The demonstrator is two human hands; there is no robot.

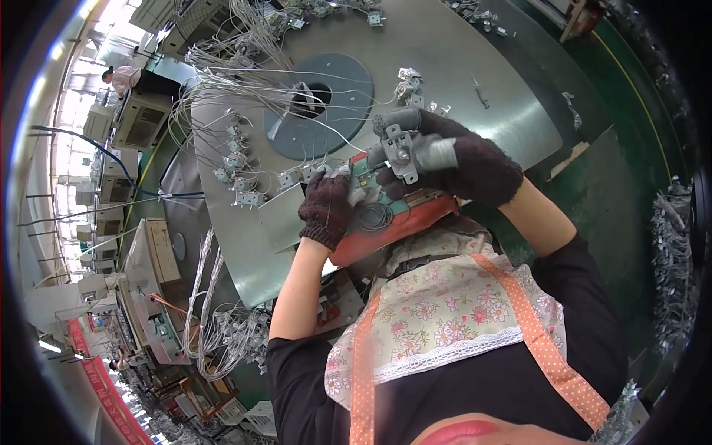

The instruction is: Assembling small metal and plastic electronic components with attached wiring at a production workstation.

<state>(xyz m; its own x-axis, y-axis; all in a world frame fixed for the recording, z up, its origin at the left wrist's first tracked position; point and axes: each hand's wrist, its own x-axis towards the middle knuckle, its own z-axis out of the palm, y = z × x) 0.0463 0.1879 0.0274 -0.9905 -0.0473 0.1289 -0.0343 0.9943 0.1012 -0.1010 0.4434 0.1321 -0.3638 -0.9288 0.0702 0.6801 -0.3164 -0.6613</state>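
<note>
My right hand (475,159) wears a dark knit glove, its fingertips wrapped in grey tape. Between finger and thumb it grips a small metal bracket (400,152) with a round centre and flat ears with holes. To its left, my left hand (326,206), gloved and taped the same way, has its fingers curled down at the edge of a green work fixture (362,172). What those fingers pinch is hidden. A coil of thin dark wire (375,216) lies just beside the left thumb, above a red cloth-like cover (400,236) at the table's near edge.
A metal table (460,67) carries a grey disc (285,137) with a hole, crossed by many white wires (237,81). Small metal parts on wires (236,148) line its left side. A thin tool (480,95) lies at right. Another person (126,80) works far left.
</note>
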